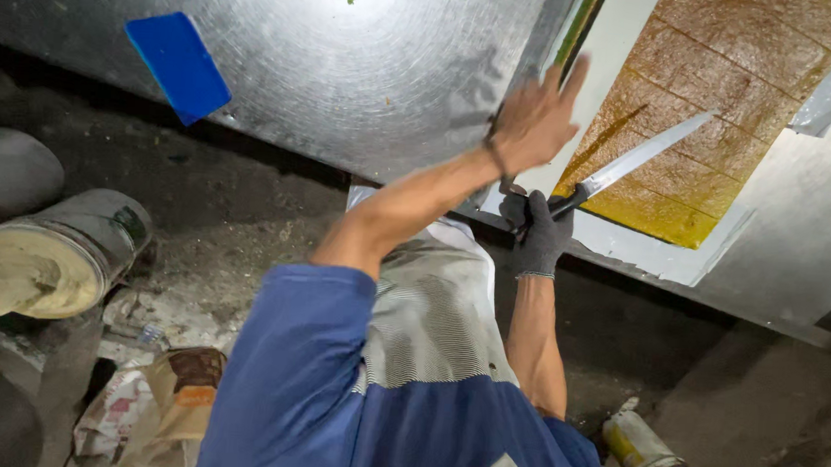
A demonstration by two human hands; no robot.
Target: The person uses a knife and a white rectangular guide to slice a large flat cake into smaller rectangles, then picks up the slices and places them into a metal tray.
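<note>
My right hand [541,232], in a dark grey glove, grips the handle of a long knife [645,153]. Its blade lies slantwise over a golden-brown slab [727,79] scored into squares, which rests on a white sheet [656,256]. My left hand [533,121] is bare, with fingers spread, and is raised over the edge of the metal tabletop [347,88] just left of the slab. It holds nothing. A thin band circles that wrist.
A blue plastic scraper [178,65] lies on the metal tabletop at the left. On the dirty floor are a tin of pale yellow paste [49,262] at the left, crumpled paper bags [160,410] below it, and a small can [647,456] at the lower right.
</note>
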